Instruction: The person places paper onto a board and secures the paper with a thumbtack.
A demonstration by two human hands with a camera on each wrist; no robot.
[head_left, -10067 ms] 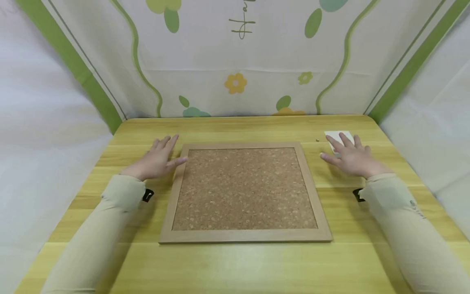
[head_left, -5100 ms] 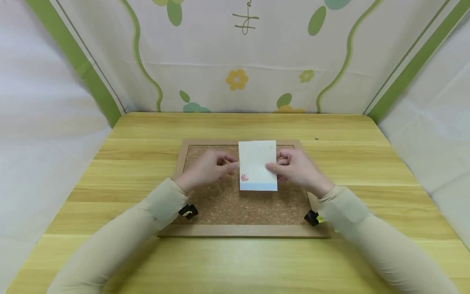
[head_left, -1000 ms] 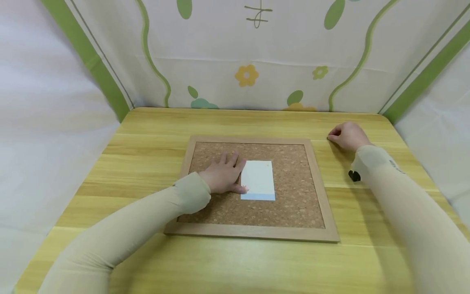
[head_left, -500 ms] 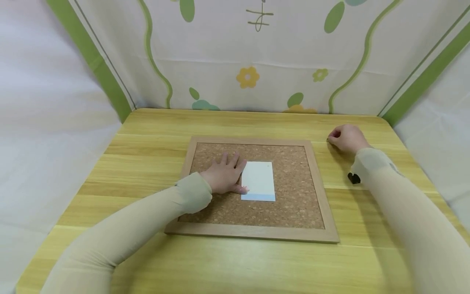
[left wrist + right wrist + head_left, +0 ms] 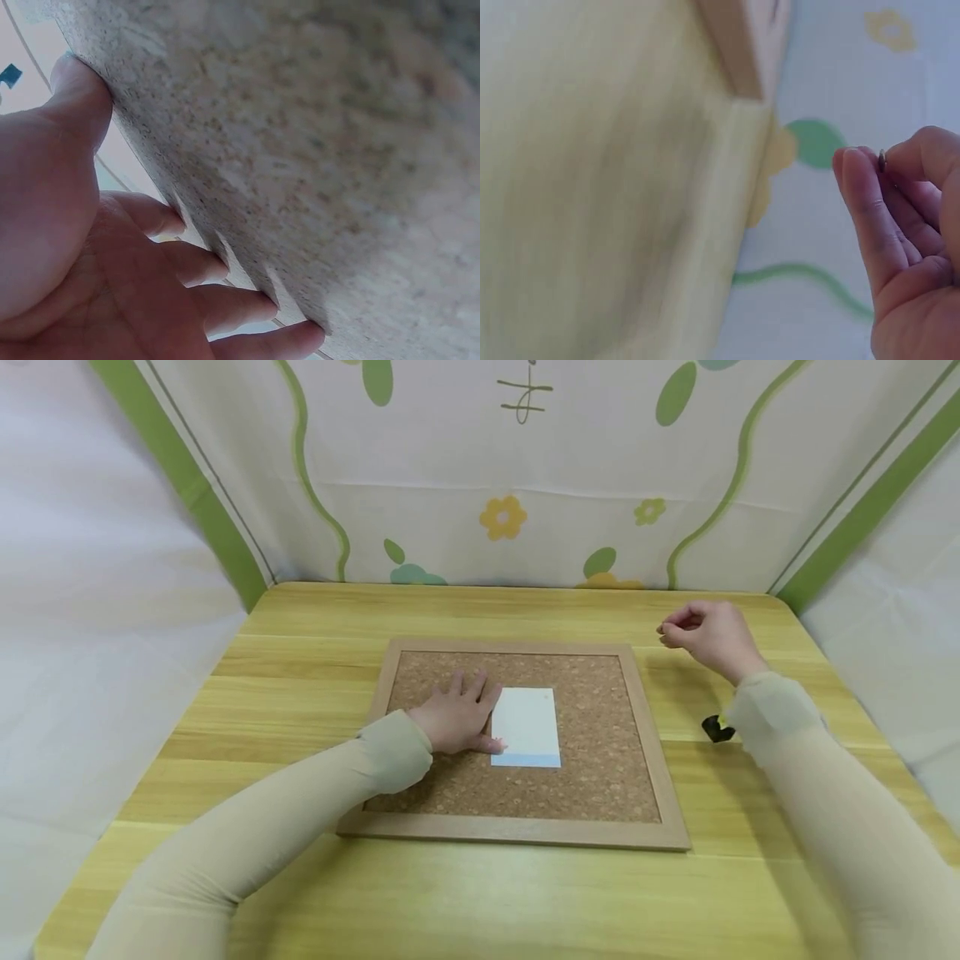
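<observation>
My left hand (image 5: 455, 718) lies with fingers spread on the cork board (image 5: 600, 743), its thumb and fingertips over the left edge of a small sheet of note paper (image 5: 528, 722). The paper is whitish with a blue band along the bottom, and lies flat near the board's middle. In the left wrist view the fingertips (image 5: 304, 337) press on the cork. My right hand (image 5: 716, 635) is raised over the table's back right, pinching a thumbtack (image 5: 883, 160) between thumb and fingers. Only the tack's small metal edge shows in the right wrist view.
The cork board has a light wooden frame (image 5: 517, 832) and lies on a wood-grain table (image 5: 450, 893). A white cloth with flower prints (image 5: 420, 460) hangs behind the table's back edge, and white cloth sides (image 5: 112, 635) stand left and right.
Over the ten seconds, the paper came from the back right onto the board and the left hand onto it. In the last half second the right hand has lifted the tack from the table.
</observation>
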